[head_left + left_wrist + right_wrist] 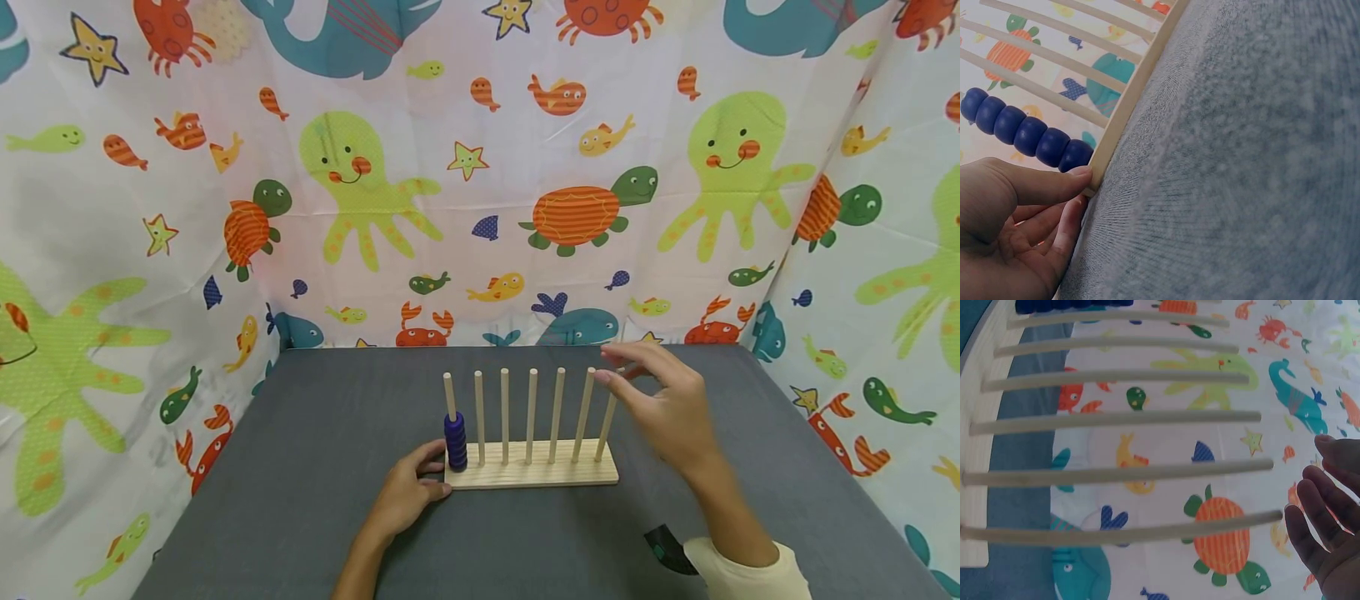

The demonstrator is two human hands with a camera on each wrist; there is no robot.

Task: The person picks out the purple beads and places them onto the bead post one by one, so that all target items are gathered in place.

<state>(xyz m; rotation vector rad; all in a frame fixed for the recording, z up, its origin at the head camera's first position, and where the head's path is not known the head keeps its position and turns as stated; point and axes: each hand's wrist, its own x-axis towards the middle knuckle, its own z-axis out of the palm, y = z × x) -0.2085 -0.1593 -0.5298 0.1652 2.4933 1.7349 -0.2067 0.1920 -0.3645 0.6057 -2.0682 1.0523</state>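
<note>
A pale wooden peg stand point(532, 477) with several upright pegs sits on the grey table. Dark blue ribbed beads point(455, 442) are stacked on its leftmost peg; the other pegs carry nothing. My left hand point(405, 492) grips the base's left end, and in the left wrist view its thumb point(1063, 185) presses the corner beside the lowest bead. Above the stand's right end, my right hand point(667, 400) hovers by the peg tops, fingers loosely bent and holding nothing. In the right wrist view, fingers point(1316, 531) are apart from the peg tips.
A curtain point(465, 217) printed with sea animals hangs behind and along both sides of the grey table point(322, 417). A small dark object point(667, 550) shows beside the right cuff point(750, 571).
</note>
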